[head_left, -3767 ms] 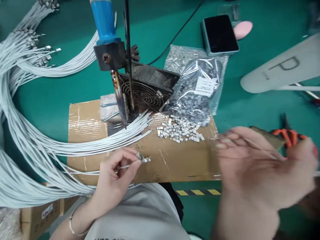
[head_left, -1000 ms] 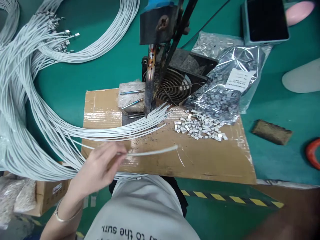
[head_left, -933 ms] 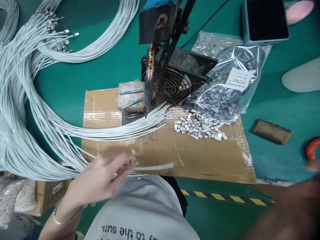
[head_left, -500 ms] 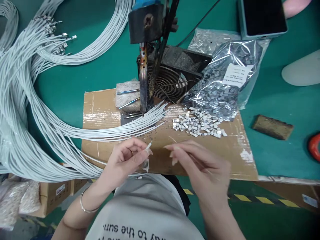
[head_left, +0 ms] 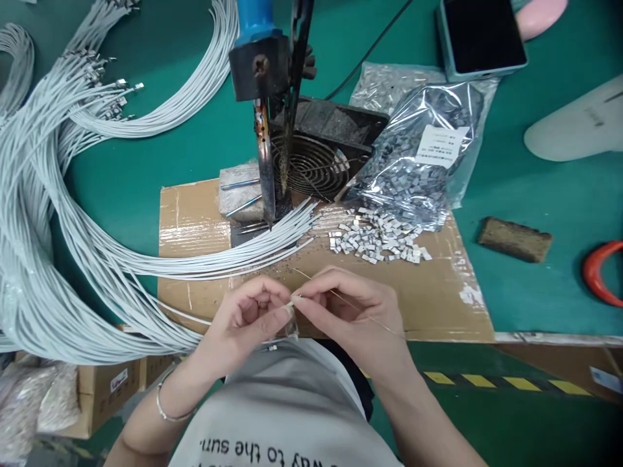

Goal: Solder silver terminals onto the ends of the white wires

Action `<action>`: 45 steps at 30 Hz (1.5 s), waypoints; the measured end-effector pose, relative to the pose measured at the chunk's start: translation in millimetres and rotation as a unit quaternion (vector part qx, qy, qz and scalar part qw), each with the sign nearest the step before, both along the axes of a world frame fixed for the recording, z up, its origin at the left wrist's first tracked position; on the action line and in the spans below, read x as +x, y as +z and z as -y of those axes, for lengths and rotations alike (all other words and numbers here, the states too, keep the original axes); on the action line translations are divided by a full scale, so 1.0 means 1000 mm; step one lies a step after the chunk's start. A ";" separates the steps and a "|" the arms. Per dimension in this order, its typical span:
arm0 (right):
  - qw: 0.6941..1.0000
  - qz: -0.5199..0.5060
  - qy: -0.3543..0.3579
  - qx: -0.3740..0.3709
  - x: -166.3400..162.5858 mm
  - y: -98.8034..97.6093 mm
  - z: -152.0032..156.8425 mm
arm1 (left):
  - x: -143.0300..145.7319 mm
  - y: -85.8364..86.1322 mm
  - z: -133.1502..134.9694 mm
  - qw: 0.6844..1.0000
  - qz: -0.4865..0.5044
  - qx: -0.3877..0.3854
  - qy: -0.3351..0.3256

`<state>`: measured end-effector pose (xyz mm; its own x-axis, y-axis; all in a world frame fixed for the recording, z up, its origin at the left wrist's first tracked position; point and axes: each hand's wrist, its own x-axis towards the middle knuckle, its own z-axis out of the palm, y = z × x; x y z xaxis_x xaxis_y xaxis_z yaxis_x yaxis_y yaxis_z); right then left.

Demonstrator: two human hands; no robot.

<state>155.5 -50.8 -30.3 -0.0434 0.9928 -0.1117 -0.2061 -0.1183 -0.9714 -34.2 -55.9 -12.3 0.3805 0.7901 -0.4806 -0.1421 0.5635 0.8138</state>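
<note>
My left hand (head_left: 248,321) is closed, pinching a white cable (head_left: 290,305) near its end between thumb and forefinger. My right hand (head_left: 360,311) meets it at the cable's tip, with thumb and forefinger pressed together there. A thin, silvery solder wire (head_left: 348,301) runs across the right hand, its free end sticking out past the fingers. Whatever sits right at the cable tip is mostly covered by the fingertips. Beyond the hands, a bundle of white cables (head_left: 233,263) lies with its ends under an upright soldering iron (head_left: 265,162).
Small metal connectors (head_left: 379,240) lie heaped on the cardboard (head_left: 428,305), before a plastic bag (head_left: 413,162) of similar pieces. A fan (head_left: 311,165) stands behind the iron. To the right are a brown block (head_left: 514,240) and a red-handled tool (head_left: 596,275). Coiled cables (head_left: 29,259) fill the left.
My right hand has moved left, and its fingertips now meet the cable end in my left hand. The left hand keeps its pinch. The camera view has shifted slightly.
</note>
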 end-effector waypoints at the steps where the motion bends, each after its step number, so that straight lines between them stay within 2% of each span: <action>1: 1.000 0.003 0.008 0.002 0.002 0.000 0.000 | 0.001 0.000 0.000 1.000 0.000 0.008 -0.002; 6: 0.999 -0.020 0.028 -0.003 0.007 -0.004 0.000 | 0.011 0.002 0.000 0.999 -0.033 0.014 0.011; 9: 0.999 -0.042 0.008 -0.022 0.007 -0.007 0.001 | 0.014 0.005 -0.001 0.997 -0.062 0.025 0.030; 12: 1.000 -0.014 -0.021 -0.012 0.007 -0.006 0.003 | 0.012 0.006 0.000 0.995 -0.079 0.031 0.051; 18: 1.000 0.018 -0.003 0.014 0.003 0.002 0.007 | 0.011 0.004 0.003 0.994 -0.084 0.026 0.065; 25: 0.999 0.023 -0.006 0.032 0.003 0.000 0.009 | 0.014 0.005 0.003 0.993 -0.087 0.042 0.070; 36: 1.000 0.012 -0.008 -0.013 0.003 -0.002 0.011 | 0.015 0.002 0.007 0.984 -0.125 0.092 0.093; 40: 0.999 -0.015 0.016 -0.044 0.007 -0.003 0.006 | 0.014 0.006 0.008 0.979 -0.163 0.106 0.062; 45: 0.995 0.048 0.062 -0.059 0.014 0.005 0.001 | 0.009 0.014 0.006 0.962 -0.232 0.144 -0.023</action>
